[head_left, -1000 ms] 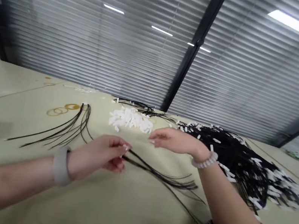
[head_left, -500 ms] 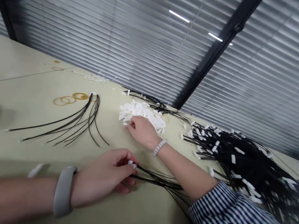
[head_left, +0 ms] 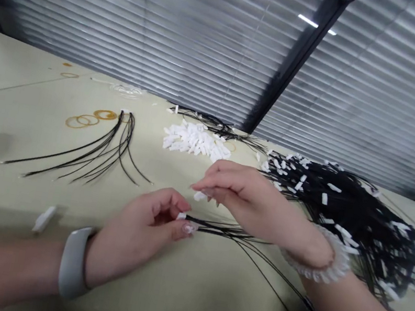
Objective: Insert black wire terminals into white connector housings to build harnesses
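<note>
My left hand (head_left: 138, 234), a grey band at its wrist, pinches the white connector end of a bundle of thin black wires (head_left: 234, 233). Those wires fan out to the right, passing under my right hand (head_left: 251, 200). Between the fingertips of the right hand is a small white connector piece (head_left: 199, 196), held just above the end of the wires. Behind both hands lies a heap of similar white connectors (head_left: 198, 140). A second black wire bundle (head_left: 113, 147) with a white connector at its top lies spread on the table to the left.
At the right is a large pile of black wires (head_left: 353, 212) with white connectors, and more wires (head_left: 216, 125) lie behind the heap. Yellow rubber bands (head_left: 85, 120) sit at the left. One loose white connector (head_left: 44, 219) lies near my left forearm. Window blinds (head_left: 172, 33) border the table's back.
My right hand has come back from the heap toward my left hand, now carrying a white connector. The left hand keeps its hold on the wires. The view has shifted slightly.
</note>
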`<action>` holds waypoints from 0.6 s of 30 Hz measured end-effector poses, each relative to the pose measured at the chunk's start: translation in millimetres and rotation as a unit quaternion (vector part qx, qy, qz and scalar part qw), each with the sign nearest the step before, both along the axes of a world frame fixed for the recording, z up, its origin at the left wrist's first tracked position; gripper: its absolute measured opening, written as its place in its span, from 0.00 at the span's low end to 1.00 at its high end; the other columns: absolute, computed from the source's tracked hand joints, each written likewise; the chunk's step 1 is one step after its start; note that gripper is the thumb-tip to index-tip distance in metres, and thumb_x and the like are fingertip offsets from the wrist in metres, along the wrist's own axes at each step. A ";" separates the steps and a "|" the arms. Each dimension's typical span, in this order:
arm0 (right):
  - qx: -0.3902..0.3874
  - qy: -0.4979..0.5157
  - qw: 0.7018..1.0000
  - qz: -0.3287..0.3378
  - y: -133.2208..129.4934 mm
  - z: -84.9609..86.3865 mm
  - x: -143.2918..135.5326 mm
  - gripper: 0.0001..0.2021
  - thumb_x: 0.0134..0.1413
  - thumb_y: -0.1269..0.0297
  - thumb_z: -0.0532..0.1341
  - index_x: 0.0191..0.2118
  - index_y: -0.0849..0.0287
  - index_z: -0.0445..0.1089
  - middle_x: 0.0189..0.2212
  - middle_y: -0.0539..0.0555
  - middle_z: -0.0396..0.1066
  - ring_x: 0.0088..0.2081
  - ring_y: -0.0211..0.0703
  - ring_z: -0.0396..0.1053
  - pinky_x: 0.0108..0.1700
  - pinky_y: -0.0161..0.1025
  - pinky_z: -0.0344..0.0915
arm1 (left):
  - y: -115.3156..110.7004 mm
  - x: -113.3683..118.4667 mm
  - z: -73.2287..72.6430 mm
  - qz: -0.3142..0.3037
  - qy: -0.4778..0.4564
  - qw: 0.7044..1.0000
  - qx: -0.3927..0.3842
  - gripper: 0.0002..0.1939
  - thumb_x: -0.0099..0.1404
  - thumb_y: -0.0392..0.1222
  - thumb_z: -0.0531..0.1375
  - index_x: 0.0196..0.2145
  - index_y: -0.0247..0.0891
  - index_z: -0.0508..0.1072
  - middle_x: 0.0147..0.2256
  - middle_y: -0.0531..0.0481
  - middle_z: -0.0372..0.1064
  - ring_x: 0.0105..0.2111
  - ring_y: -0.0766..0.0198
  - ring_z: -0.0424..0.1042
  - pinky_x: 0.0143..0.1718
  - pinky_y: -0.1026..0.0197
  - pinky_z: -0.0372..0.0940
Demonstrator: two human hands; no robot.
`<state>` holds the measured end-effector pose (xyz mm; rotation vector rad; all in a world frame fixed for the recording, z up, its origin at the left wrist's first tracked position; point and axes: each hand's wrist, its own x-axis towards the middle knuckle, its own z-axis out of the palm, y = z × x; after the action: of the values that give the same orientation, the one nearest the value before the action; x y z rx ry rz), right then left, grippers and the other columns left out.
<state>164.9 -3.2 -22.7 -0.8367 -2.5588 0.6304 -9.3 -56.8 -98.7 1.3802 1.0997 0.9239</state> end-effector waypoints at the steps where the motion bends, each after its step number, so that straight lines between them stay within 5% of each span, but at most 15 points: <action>1: 0.019 -0.010 1.000 0.013 -2.2 -0.1 -1.8 0.11 0.55 0.73 0.54 0.41 0.55 0.71 0.33 0.49 0.69 0.35 0.32 0.66 0.39 0.32 0.62 | -0.2 -0.2 -0.6 -0.003 -0.003 1.000 0.006 0.10 0.55 0.45 0.60 0.33 0.39 0.65 0.26 0.55 0.63 0.27 0.67 0.65 0.29 0.64 0.62; 9: -0.077 0.016 0.997 -0.004 -5.6 -3.1 -10.2 0.05 0.50 0.72 0.60 0.28 0.57 0.71 0.24 0.43 0.71 0.28 0.29 0.67 0.32 0.28 0.62 | -1.0 -1.3 0.9 -0.029 0.001 1.000 -0.006 0.08 0.60 0.46 0.57 0.31 0.39 0.66 0.28 0.52 0.67 0.31 0.63 0.68 0.35 0.59 0.66; 18: -0.165 0.090 0.982 0.005 -8.5 -13.0 -13.4 0.05 0.50 0.72 0.60 0.29 0.57 0.73 0.27 0.44 0.73 0.32 0.31 0.71 0.34 0.28 0.66 | -1.3 -2.9 -0.8 -0.046 0.015 0.999 -0.007 0.12 0.59 0.48 0.57 0.33 0.37 0.69 0.31 0.49 0.70 0.33 0.61 0.70 0.37 0.58 0.66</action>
<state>151.5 -11.8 -35.7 -0.8264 -2.3299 1.1030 -12.2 -58.1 -99.5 1.4249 1.0539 0.8312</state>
